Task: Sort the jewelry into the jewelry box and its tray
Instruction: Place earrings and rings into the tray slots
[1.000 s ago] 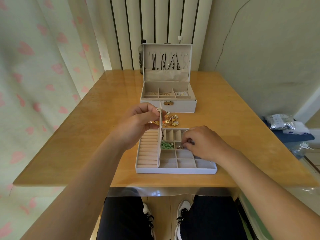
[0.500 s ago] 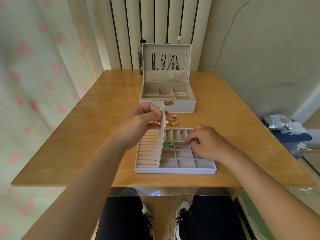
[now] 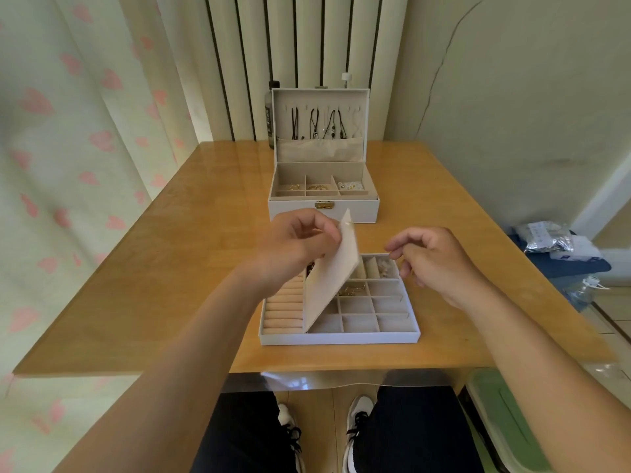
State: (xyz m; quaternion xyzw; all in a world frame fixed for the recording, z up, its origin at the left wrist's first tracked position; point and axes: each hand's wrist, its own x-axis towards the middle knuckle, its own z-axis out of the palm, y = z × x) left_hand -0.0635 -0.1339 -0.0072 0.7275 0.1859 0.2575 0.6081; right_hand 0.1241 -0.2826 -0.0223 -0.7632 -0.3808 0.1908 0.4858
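Note:
The white jewelry box (image 3: 358, 208) stands open at the table's middle, with dark necklaces (image 3: 317, 124) hung in its lid and small pieces in its front compartments. Nearer me lies the tray (image 3: 341, 337), with ring rolls on its left and square compartments on its right. Gold pieces (image 3: 351, 290) and pale pieces (image 3: 384, 266) lie in the far compartments. My left hand (image 3: 293, 247) pinches the top edge of the tray's beige flap (image 3: 331, 281), which leans right over the compartments. My right hand (image 3: 433, 261) hovers above the tray's far right corner, fingers loosely curled, nothing visible in them.
A dark bottle (image 3: 271, 117) stands behind the box's left side. Foil bags on blue cloth (image 3: 553, 244) sit off the table's right edge, and a green bin (image 3: 505, 421) is by my right knee. A curtain hangs to the left.
The flap has swung from upright to leaning right over the compartments, hiding the loose jewelry behind it. My right hand has lifted out of the tray, up and to the right.

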